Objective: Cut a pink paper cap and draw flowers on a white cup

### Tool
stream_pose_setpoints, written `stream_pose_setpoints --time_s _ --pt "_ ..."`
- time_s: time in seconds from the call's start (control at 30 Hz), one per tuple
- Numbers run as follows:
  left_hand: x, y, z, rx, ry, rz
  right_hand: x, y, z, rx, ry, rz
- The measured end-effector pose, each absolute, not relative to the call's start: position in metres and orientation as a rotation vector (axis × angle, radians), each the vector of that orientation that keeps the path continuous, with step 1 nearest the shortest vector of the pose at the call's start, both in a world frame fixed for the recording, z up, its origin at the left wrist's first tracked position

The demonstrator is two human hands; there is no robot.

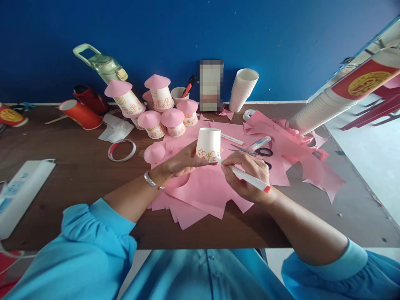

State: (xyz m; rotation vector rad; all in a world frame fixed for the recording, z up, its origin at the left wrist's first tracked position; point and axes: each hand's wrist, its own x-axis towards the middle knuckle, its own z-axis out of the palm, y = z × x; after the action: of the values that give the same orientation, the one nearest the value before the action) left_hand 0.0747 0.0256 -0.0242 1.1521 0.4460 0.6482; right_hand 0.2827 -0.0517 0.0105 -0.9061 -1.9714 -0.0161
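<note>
An upside-down white paper cup (pixel 208 143) stands on pink paper sheets (pixel 203 191) in the middle of the table. Red and yellow flower drawings run along its lower edge. My left hand (pixel 180 162) grips the cup's left side; a metal bracelet is on that wrist. My right hand (pixel 246 175) holds a white marker (pixel 250 178) with a red end, its tip touching the cup's lower right edge.
Several cups topped with pink paper cones (pixel 159 106) stand behind. A loose pink cone (pixel 154 153), tape roll (pixel 121 150), scissors (pixel 261 152), glue stick (pixel 258 144) and stacked white cups (pixel 243 89) lie around. A power strip (pixel 21 187) sits at left. The table edge runs near my body.
</note>
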Motion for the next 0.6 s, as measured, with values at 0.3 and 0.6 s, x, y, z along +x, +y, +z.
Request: stream_pose_setpoints --time_s 0.3,0.6 --pt "0.0744 0.0262 -0.0241 1.174 0.406 0.667 0.2837 -0.0504 0.009 -0.864 -1.995 0.046" --pt "0.0712 0.0276 -0.0316 1.169 0.405 0.663 0.2845 -0.0511 0.0101 -0.869 -1.966 0.09"
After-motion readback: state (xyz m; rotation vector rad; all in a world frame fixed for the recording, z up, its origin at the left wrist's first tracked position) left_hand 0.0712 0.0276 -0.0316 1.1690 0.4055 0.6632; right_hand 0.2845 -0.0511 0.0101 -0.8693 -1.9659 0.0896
